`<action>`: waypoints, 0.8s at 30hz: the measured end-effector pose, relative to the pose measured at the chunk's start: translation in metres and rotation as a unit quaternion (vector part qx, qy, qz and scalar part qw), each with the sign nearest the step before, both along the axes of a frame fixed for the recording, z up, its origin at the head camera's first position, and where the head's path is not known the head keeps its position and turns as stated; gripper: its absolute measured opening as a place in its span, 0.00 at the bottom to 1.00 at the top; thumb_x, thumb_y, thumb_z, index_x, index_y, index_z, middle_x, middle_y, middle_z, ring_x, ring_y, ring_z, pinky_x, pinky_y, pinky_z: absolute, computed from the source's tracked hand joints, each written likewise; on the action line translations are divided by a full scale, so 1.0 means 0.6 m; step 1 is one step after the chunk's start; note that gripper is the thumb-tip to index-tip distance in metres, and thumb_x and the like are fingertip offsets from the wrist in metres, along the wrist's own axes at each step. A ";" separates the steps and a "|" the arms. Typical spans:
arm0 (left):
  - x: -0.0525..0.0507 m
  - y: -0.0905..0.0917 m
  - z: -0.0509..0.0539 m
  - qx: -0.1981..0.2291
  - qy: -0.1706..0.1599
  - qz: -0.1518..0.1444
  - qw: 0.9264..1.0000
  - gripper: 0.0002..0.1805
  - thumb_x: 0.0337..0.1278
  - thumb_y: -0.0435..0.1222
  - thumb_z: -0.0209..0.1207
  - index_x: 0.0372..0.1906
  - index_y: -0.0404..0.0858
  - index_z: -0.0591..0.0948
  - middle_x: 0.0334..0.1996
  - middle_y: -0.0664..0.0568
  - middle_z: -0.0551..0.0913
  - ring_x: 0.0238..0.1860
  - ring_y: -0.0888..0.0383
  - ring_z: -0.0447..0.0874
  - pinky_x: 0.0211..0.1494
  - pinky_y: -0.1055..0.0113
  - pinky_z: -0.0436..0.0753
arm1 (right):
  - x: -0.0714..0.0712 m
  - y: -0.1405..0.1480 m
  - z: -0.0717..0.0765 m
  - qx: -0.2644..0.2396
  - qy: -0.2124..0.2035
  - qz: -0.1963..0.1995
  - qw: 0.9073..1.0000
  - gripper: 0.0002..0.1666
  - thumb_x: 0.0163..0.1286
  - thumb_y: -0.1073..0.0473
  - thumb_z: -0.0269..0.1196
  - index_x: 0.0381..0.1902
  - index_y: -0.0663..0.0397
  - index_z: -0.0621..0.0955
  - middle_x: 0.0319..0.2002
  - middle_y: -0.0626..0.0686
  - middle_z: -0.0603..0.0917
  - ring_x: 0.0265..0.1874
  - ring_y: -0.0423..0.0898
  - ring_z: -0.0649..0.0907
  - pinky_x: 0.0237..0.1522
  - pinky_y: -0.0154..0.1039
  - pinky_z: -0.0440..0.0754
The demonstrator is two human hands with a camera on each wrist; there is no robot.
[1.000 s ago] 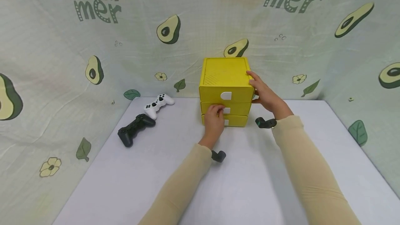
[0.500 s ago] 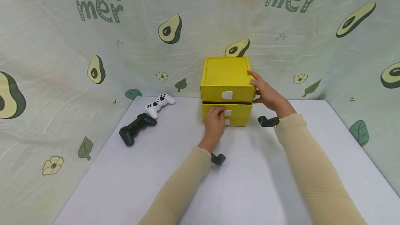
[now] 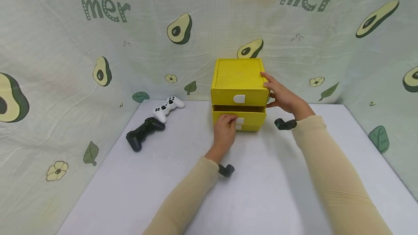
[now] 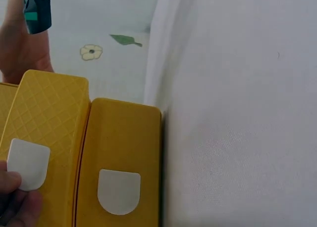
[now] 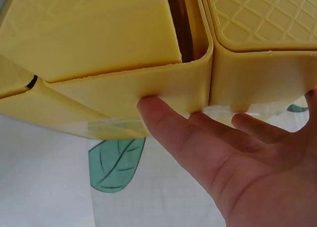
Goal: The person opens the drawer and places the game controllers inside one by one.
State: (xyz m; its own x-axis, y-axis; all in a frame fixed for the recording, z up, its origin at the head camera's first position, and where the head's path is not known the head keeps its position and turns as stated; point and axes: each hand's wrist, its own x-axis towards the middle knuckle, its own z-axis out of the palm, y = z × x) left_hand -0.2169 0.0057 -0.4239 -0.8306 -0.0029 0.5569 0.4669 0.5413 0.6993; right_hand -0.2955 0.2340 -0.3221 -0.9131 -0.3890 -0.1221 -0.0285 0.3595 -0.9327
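A small yellow drawer cabinet (image 3: 240,73) with several drawers stands at the back of the table. Its middle drawer (image 3: 253,119) is partly out, with a dark gap showing above the front. My left hand (image 3: 224,133) pinches that drawer's white pull tab (image 4: 29,165) between thumb and fingers. The bottom drawer (image 4: 121,143) is closed, as is the top one (image 3: 222,98). On the cabinet's right side lies my right hand (image 3: 285,97), fingers fairly straight and spread. In the right wrist view its fingertips (image 5: 151,106) press the yellow side wall. The drawer's inside is mostly hidden.
A white game controller (image 3: 168,108) and a black game controller (image 3: 143,132) lie left of the cabinet on the white table (image 3: 254,191). Behind hangs a cloth (image 3: 143,46) printed with avocados, leaves and flowers.
My left hand has moved slightly toward me, and the middle drawer has slid out with it, widening the gap under the top drawer. The right hand stays on the cabinet's side.
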 end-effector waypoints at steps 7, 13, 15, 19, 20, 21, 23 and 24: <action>0.014 -0.008 0.001 -0.023 -0.003 -0.007 1.000 0.08 0.61 0.29 0.59 0.39 0.37 0.87 0.38 0.49 0.85 0.42 0.55 0.85 0.46 0.71 0.84 | -0.004 0.004 -0.006 -0.004 0.001 0.010 1.000 0.34 0.74 0.31 0.39 0.73 0.13 0.41 0.78 0.46 0.34 0.74 0.66 0.51 0.62 0.70 0.66; 0.026 -0.016 0.001 -0.040 0.005 -0.016 0.999 0.08 0.62 0.29 0.59 0.40 0.37 0.87 0.38 0.49 0.85 0.41 0.56 0.85 0.46 0.70 0.84 | -0.005 0.005 -0.008 -0.011 0.006 0.017 1.000 0.36 0.73 0.32 0.42 0.74 0.15 0.41 0.78 0.45 0.34 0.75 0.65 0.50 0.63 0.71 0.63; 0.031 -0.018 0.001 -0.043 0.012 -0.017 0.999 0.07 0.62 0.29 0.59 0.40 0.37 0.87 0.38 0.49 0.85 0.41 0.56 0.85 0.45 0.70 0.84 | -0.006 0.005 -0.008 -0.014 0.007 0.018 1.000 0.36 0.73 0.32 0.43 0.73 0.14 0.42 0.78 0.45 0.34 0.75 0.64 0.50 0.64 0.71 0.62; 0.038 -0.021 0.000 -0.052 0.029 -0.022 0.998 0.07 0.61 0.29 0.60 0.39 0.36 0.87 0.36 0.48 0.85 0.39 0.55 0.85 0.44 0.69 0.85 | -0.006 0.006 -0.008 -0.024 0.005 0.019 1.000 0.36 0.74 0.33 0.43 0.73 0.14 0.42 0.78 0.46 0.36 0.74 0.64 0.52 0.65 0.70 0.61; 0.039 -0.022 -0.001 -0.056 0.032 -0.022 0.998 0.07 0.61 0.29 0.60 0.39 0.36 0.87 0.36 0.47 0.85 0.39 0.55 0.85 0.44 0.69 0.85 | -0.005 0.006 -0.008 -0.026 0.006 0.018 0.999 0.36 0.74 0.33 0.43 0.73 0.14 0.42 0.78 0.46 0.36 0.74 0.64 0.53 0.65 0.70 0.61; 0.041 -0.023 -0.001 -0.059 0.034 -0.022 0.997 0.07 0.60 0.29 0.60 0.39 0.36 0.87 0.36 0.47 0.85 0.39 0.55 0.85 0.44 0.69 0.85 | -0.005 0.006 -0.008 -0.028 0.006 0.019 0.999 0.36 0.74 0.34 0.43 0.73 0.14 0.42 0.78 0.47 0.36 0.74 0.64 0.53 0.65 0.70 0.61; 0.045 -0.024 -0.002 -0.066 0.036 -0.022 0.997 0.07 0.60 0.29 0.61 0.39 0.36 0.87 0.36 0.47 0.84 0.38 0.55 0.84 0.44 0.70 0.84 | -0.005 0.006 -0.008 -0.030 0.005 0.017 0.999 0.36 0.74 0.34 0.43 0.73 0.15 0.42 0.78 0.47 0.36 0.74 0.64 0.53 0.65 0.70 0.61; 0.047 -0.024 -0.003 -0.068 0.036 -0.022 0.997 0.07 0.60 0.29 0.61 0.39 0.36 0.87 0.36 0.47 0.84 0.38 0.55 0.84 0.43 0.71 0.84 | -0.005 0.006 -0.009 -0.030 0.005 0.016 0.999 0.36 0.74 0.34 0.43 0.74 0.15 0.42 0.78 0.47 0.37 0.73 0.64 0.54 0.65 0.70 0.62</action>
